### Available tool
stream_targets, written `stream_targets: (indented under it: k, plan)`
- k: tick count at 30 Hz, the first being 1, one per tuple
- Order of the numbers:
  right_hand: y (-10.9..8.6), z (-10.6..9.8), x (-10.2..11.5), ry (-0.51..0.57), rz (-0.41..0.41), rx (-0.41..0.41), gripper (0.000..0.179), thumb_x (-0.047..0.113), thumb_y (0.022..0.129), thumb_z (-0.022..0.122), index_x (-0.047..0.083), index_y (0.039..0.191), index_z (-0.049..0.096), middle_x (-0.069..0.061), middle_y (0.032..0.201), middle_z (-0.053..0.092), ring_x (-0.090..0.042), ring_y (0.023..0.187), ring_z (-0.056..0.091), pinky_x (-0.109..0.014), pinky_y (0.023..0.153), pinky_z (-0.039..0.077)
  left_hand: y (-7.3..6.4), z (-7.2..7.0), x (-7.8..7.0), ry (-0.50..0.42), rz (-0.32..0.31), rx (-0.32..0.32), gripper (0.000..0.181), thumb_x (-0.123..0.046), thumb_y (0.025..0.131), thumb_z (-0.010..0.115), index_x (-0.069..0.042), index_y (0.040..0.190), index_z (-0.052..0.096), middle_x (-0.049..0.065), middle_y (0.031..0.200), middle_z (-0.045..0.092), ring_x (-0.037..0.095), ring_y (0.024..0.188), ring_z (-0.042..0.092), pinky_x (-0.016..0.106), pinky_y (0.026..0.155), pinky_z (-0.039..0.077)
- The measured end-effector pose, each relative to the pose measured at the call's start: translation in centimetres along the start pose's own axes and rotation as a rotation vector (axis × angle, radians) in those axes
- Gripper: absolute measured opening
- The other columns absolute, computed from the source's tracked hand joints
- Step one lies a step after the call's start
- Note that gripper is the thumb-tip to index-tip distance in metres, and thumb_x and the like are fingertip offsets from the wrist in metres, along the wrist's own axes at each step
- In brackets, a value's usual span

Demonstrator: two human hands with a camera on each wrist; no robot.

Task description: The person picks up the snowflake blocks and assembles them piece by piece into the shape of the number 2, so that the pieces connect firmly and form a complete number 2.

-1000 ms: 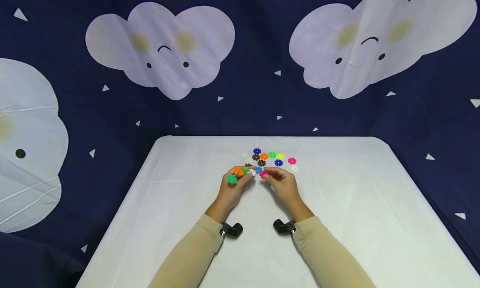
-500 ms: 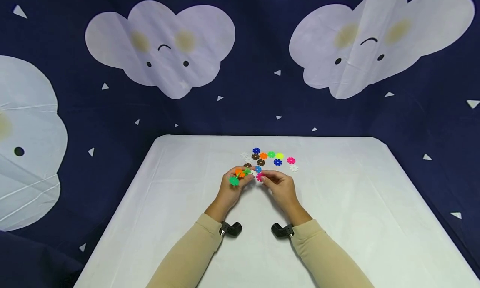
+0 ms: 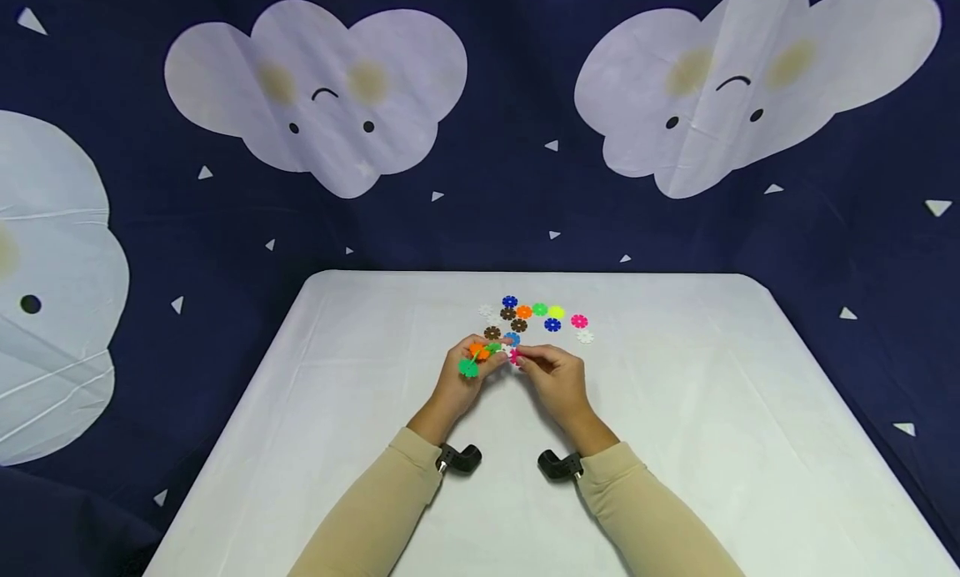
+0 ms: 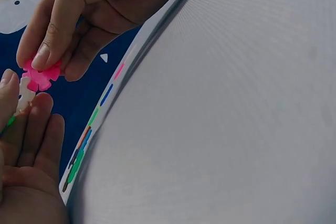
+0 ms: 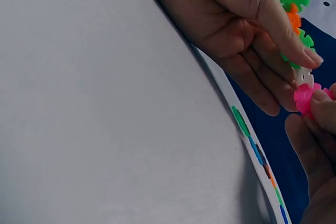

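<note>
My left hand (image 3: 456, 387) pinches a short chain of slotted plastic snowflake discs between thumb and fingers. The chain runs from a green disc (image 3: 468, 368) through an orange disc (image 5: 294, 19) and another green disc (image 5: 305, 40) to a white disc (image 5: 304, 76). A pink snowflake disc (image 5: 304, 98) is pinched between the thumb and fingers of my right hand (image 3: 558, 385). In both wrist views the pink disc meets the white one at an angle; how deep their slots engage is hidden by the fingertips.
Loose snowflake discs lie on the white table (image 3: 675, 410) beyond the hands, among them a blue disc (image 3: 552, 325), a yellow disc (image 3: 556, 313), a brown disc (image 3: 519, 326) and a pink loose disc (image 3: 579, 321). A dark cloud-patterned curtain (image 3: 495, 218) hangs behind.
My right hand has moved slightly left with the pink disc, bringing it to the white end of the chain. The pink disc has turned more edge-on; the chain's green end has dipped a little.
</note>
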State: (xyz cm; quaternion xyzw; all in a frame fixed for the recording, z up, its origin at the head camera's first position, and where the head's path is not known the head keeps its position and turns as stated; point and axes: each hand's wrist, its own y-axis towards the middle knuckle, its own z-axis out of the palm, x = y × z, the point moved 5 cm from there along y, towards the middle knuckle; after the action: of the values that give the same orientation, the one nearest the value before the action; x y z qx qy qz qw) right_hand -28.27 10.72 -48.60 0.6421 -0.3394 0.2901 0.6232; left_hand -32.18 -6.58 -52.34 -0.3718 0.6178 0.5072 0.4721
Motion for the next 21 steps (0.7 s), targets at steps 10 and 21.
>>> stream_targets:
  k: [10, 21]
  plan:
    - [0.0, 0.4, 0.6, -0.055, 0.015, -0.026, 0.020, -0.027, 0.080, 0.076, -0.017, 0.097, 0.074, -0.030, 0.091, 0.073, -0.048, 0.073, 0.072, -0.029, 0.069, 0.065, 0.1, 0.2, 0.0, -0.072, 0.027, 0.001, 0.018, 0.003, 0.095, 0.077, 0.010, 0.105, 0.065, 0.021, 0.123, 0.072, 0.036, 0.124, 0.065, 0.029, 0.103, 0.054]
    - [-0.3, 0.4, -0.4, -0.005, 0.133, -0.040, 0.016, -0.023, 0.084, 0.075, -0.017, 0.100, 0.074, -0.030, 0.093, 0.074, -0.052, 0.073, 0.070, -0.036, 0.067, 0.066, -0.2, 0.3, -0.4, -0.078, 0.011, 0.038, 0.022, -0.006, 0.097, 0.077, 0.007, 0.109, 0.065, 0.016, 0.125, 0.073, 0.029, 0.124, 0.066, 0.035, 0.109, 0.051]
